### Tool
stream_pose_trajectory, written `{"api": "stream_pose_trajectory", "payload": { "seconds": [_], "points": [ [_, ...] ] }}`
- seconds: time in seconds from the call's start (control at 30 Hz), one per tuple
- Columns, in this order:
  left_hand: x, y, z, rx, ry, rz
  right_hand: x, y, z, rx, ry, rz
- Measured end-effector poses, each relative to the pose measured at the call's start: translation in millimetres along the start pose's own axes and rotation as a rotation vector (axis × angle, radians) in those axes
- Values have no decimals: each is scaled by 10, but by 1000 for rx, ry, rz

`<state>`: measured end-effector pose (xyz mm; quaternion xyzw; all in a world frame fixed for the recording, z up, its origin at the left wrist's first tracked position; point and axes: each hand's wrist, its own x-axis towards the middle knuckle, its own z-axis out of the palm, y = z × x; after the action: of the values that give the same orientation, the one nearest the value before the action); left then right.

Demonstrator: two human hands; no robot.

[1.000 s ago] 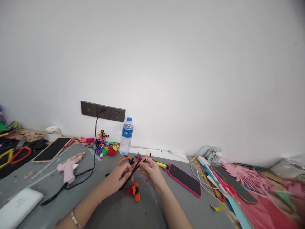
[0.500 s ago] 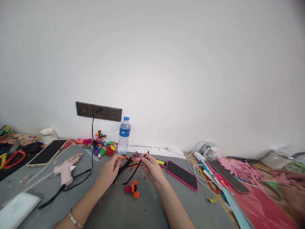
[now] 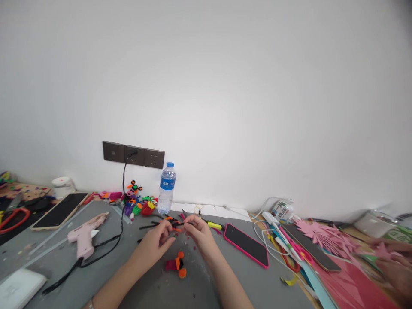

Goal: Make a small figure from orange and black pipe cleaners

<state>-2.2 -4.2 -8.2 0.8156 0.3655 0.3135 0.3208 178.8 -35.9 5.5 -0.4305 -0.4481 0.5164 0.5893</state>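
Black fuzzy stems [image 3: 151, 225], with some orange among them, lie on the grey mat [image 3: 154, 287] just beyond my hands. My left hand [image 3: 161, 238] has its fingers curled near them, thumb pointing right; what it holds, if anything, is too small to make out. Its partner, my right hand [image 3: 197, 231], pinches a thin black stem [image 3: 186, 223] between thumb and fingers. Nearer to me lies a small magenta and orange fuzzy figure [image 3: 177, 265] with round orange ends.
A water bottle [image 3: 167, 189] stands by the wall, beside colourful fuzzy figures [image 3: 138, 205]. Left are a pink glue gun [image 3: 85, 236] with cord and a phone [image 3: 61, 210]. Right are a pink-edged phone [image 3: 246, 244], cables, papers and another person's hands [image 3: 394, 262].
The black stem no longer hangs down from my right hand. My left hand has moved off the black stems, which now lie beyond it. The view has shifted slightly.
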Motion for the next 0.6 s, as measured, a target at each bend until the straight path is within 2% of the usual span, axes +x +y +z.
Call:
{"api": "stream_pose_trajectory", "payload": {
  "seconds": [0.1, 0.2, 0.33, 0.4, 0.53, 0.57, 0.6],
  "points": [
    [19, -86, -3, -16, 50, -26, -31, -75, 40, -40, -68, -26],
    [21, -71, -30, -91, 77, -29, -48, -101, 68, -68, -118, -28],
    [7, 42, -85, -116, -23, 22, -26, -53, 39, -129, -137, -23],
    [2, 88, -109, -82, -38, 32, -10, -70, 24, -223, -88, -59],
    [0, 108, -113, -44, 20, 20, -103, -375, 159, -415, 112, -245],
    [1, 100, -105, -38, 29, 26, -181, -496, 236, -422, 117, -306],
    [2, 89, -94, -31, 35, 38, -288, -617, 323, -408, 67, -358]
  ]
}}
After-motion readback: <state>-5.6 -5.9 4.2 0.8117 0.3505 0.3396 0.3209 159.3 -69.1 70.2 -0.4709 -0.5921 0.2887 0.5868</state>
